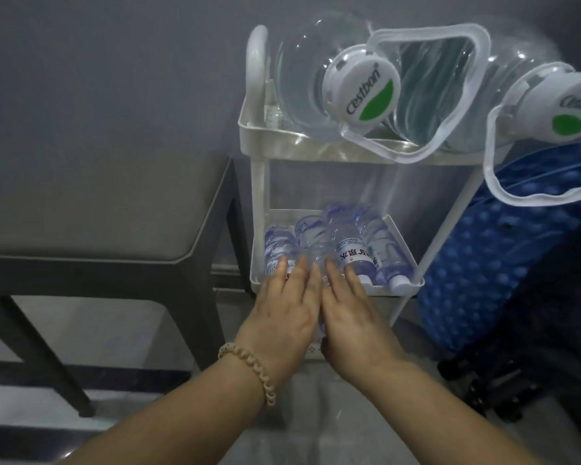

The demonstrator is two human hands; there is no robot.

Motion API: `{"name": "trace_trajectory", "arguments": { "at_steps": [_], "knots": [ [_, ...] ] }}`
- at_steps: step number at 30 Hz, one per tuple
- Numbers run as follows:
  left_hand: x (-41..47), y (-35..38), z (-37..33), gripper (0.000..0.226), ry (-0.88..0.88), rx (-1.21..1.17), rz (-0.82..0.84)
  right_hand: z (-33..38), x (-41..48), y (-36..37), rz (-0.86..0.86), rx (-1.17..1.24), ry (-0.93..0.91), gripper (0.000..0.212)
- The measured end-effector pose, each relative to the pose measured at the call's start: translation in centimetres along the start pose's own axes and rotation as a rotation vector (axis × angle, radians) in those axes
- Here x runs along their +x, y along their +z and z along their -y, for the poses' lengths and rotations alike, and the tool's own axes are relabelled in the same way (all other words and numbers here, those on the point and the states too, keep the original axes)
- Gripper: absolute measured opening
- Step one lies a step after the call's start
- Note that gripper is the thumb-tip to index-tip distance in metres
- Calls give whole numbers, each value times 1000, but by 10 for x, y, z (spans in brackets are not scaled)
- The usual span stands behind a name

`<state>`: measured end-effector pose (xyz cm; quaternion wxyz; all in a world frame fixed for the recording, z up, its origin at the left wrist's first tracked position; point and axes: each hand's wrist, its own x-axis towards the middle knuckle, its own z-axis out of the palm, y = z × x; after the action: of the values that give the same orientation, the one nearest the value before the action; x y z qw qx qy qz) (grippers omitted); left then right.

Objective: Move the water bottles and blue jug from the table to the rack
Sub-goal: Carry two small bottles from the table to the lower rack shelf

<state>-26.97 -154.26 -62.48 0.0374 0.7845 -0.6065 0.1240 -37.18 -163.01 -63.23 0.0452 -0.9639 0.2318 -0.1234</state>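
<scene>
A white plastic rack (259, 182) stands against the wall. Several small water bottles (379, 243) lie side by side on its middle shelf (413, 280). My left hand (282, 310) and my right hand (353, 317) are pressed together at the shelf's front edge. Their fingers lie flat over a clear water bottle (311, 243) that rests on top of the others, and the thumbs are tucked underneath. A large blue dimpled container (483, 270), seemingly the blue jug, stands to the right of the rack, partly hidden.
Two big clear jugs (302, 78) with white and green caps lie on the rack's top shelf, their loop handles hanging over the front. A dark grey table (98, 213) stands left of the rack. Dark objects lie on the floor at the lower right.
</scene>
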Motion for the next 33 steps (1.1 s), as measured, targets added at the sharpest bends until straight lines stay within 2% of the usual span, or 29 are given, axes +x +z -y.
{"name": "trace_trajectory", "arguments": {
  "at_steps": [4,6,9,13,16,19,22,25,30,33],
  "knots": [
    [8,3,9,60,169,76,-102,-2,-8,2,-184,153,-58,70],
    [12,9,13,62,134,87,-106,-6,-10,7,-314,172,-105,60],
    [16,22,16,62,54,61,-51,-10,-8,17,-405,162,-146,57],
    [22,31,15,69,10,-63,-227,-8,-1,39,-498,108,-85,52],
    [30,32,17,66,-64,-64,-271,-8,10,51,-561,38,7,54],
    [36,36,29,61,-28,37,-277,-11,19,60,-555,-17,61,55],
    [46,39,44,56,110,116,-311,-9,25,65,-540,-9,85,57],
    [53,40,53,60,208,136,-259,-5,28,70,-559,-35,100,66],
    [51,40,47,51,160,84,-274,9,36,64,-446,-37,270,96],
    [48,37,41,55,112,115,-273,10,40,61,-371,-73,276,99]
  ]
}}
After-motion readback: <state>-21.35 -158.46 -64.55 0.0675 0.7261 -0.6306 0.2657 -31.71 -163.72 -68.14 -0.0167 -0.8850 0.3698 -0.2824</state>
